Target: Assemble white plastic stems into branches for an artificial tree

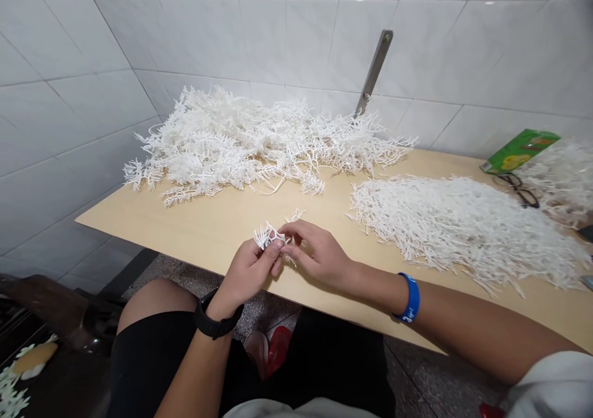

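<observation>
My left hand (252, 267), with a black band on its wrist, pinches a small white branched sprig (265, 236) near the table's front edge. Fingers of my right hand (317, 251) close on the right side of the same sprig, and a blue wristband sits on that arm. Just behind the hands, a loose white piece (295, 215) lies on the tan table (185, 229). A large heap of white branched sprigs (241, 137) spreads along the back left. To the right is a flatter pile of small white pieces (454, 220).
A green box (519, 151) and black-framed glasses (521, 189) lie at the back right, beside another white heap (565, 177). A metal bar (374, 72) leans upright by the tiled wall (296, 35). My knees are below the front edge.
</observation>
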Motion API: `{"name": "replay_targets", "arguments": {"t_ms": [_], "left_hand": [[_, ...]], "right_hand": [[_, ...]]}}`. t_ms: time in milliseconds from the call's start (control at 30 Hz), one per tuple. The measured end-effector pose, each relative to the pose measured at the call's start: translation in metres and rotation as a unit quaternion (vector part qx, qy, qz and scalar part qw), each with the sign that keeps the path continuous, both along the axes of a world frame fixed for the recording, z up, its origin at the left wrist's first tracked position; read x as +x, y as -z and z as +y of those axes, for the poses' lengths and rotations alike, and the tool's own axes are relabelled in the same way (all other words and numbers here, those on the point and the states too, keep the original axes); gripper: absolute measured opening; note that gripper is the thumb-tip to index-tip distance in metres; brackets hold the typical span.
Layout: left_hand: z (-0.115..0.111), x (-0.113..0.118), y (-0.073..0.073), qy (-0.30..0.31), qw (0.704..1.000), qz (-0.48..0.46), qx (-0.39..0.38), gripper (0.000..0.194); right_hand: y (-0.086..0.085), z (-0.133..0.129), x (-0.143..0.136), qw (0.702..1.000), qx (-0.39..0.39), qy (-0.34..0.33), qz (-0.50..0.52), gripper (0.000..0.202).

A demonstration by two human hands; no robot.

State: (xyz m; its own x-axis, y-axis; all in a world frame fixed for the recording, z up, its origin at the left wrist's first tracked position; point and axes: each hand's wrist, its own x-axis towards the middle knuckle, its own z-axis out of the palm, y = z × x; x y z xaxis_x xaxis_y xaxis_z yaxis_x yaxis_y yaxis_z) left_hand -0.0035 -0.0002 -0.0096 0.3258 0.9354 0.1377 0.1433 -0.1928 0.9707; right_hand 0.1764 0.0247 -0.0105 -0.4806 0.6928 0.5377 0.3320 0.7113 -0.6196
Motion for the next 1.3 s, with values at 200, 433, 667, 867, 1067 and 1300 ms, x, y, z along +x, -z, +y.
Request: {"name": "replay_targets", "arguments": {"t_ms": [200, 433, 667, 867, 1067, 1300], "left_hand": [[-0.0009, 0.0015, -0.0016, -0.095, 0.995, -0.028, 0.006, 0.037], [0.0003, 0.0019, -0.0025, -0.121, 0.992, -0.036, 0.012, 0.027], [-0.0006, 0.0015, -0.0049, -0.112, 0.992, -0.057, -0.001, 0.023], [-0.0019, 0.0011, -0.0092, -0.063, 0.997, -0.044, -0.017, 0.022], [-0.0011, -0.0012, -0.0077, -0.049, 0.998, -0.038, -0.013, 0.030], [-0.0007, -0.0049, -0.0035, -0.016, 0.999, -0.032, -0.032, 0.045]], "right_hand": [[-0.0005, -0.0049, -0.0015, 0.997, -0.057, 0.030, -0.036, 0.020], [-0.0025, -0.0096, -0.0010, 0.994, -0.104, -0.005, 0.009, 0.051], [0.0000, -0.0101, -0.0008, 0.993, -0.119, -0.019, 0.009, 0.055], [-0.0043, -0.0068, -0.0015, 0.979, -0.201, -0.011, 0.024, 0.039], [-0.0019, -0.0039, -0.0043, 0.970, -0.226, -0.065, 0.057, 0.041], [0.0006, -0.0075, -0.0051, 0.949, -0.266, -0.159, 0.058, 0.042]]}}
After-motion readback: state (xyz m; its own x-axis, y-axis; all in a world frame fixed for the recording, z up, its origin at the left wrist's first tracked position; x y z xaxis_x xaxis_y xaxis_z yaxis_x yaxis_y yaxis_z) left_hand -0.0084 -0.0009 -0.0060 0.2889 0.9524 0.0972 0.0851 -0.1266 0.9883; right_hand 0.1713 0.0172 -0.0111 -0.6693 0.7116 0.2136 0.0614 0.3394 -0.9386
